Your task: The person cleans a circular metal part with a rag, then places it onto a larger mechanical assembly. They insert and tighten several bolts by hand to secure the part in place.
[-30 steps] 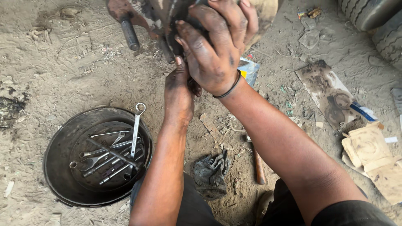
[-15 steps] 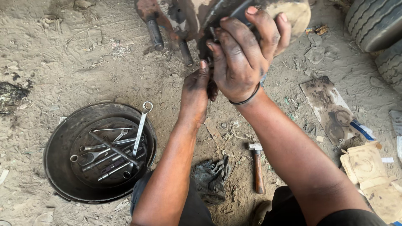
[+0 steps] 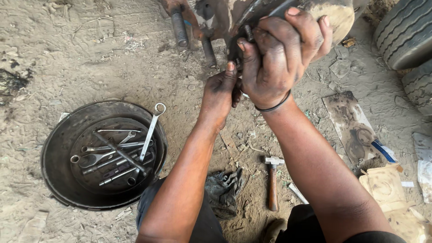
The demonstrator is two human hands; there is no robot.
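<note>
— The fingers of the right hand are curling tight over the rim of that rusty metal part at the top of the frame, pressed together and gripping hard. The left hand is coming up from underneath, its fingertips pinching at something small between the two hands; I cannot tell what.

— Where is the part sitting?

— Upper middle to upper right, above the sandy ground, with two threaded bolts sticking down at its left.

— How would you go about it well?

— I would be keeping the right hand clamped so the part is not turning, and letting the left thumb and fingers do the fine work close to the edge. Greasy hands are likely to slip, so the rag at bottom centre may be worth using. The hammer is lying just beside it, and the wrenches are lying in the round black pan at lower left, within reach.

— Anything different from a moment ago?

— The hands and the part are sitting further right and higher in the frame now, the tyre is showing more at upper right, and the grip looks unchanged.
</note>
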